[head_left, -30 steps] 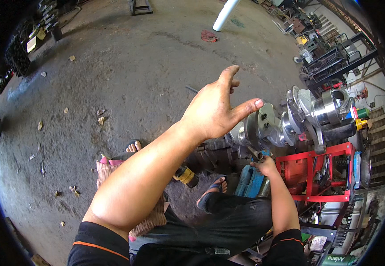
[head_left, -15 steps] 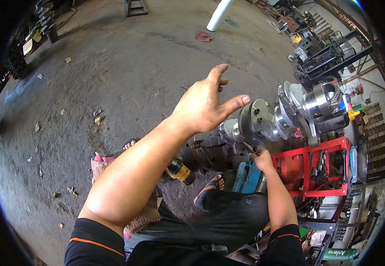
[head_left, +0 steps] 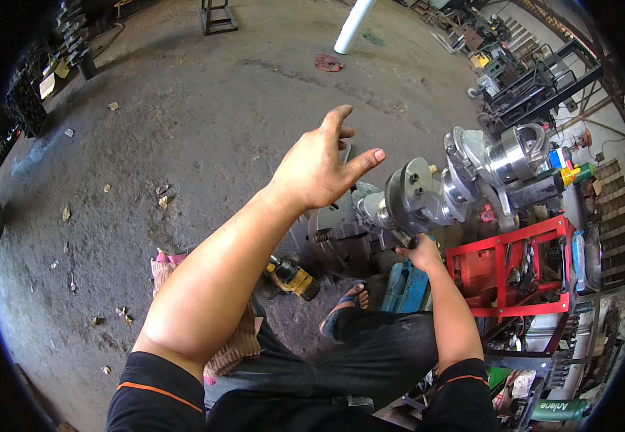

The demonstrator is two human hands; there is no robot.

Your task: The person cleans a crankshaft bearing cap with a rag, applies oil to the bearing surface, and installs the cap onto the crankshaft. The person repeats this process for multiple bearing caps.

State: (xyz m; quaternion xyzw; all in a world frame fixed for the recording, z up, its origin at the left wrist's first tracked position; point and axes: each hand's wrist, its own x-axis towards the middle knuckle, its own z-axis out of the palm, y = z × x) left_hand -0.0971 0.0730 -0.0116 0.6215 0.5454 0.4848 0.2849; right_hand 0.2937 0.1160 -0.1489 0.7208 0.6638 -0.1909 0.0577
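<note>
Head view: crankshaft [head_left: 453, 186] right of centre, slanting from near left to far right, bright journals and webs exposed. Right hand [head_left: 422, 253] looks closed on the near end of a metal bar [head_left: 403, 237] under the shaft's left part; undersides of the fingers hidden. Left hand [head_left: 320, 165] raised to the left of the shaft, thumb spread, no grip visible; cannot tell whether the hidden palm touches anything. Hands well apart. Step, by my judgement: working the bar at the shaft. Next move calls for a firm right grip, left fingers kept off the web edges. Tight on the right: red frame [head_left: 500, 284] beside the right wrist, blue metal piece [head_left: 405, 286] just nearer. Yellow-and-black power tool [head_left: 292, 279] sits near. Most room: concrete floor [head_left: 183, 122], left and far.
</note>
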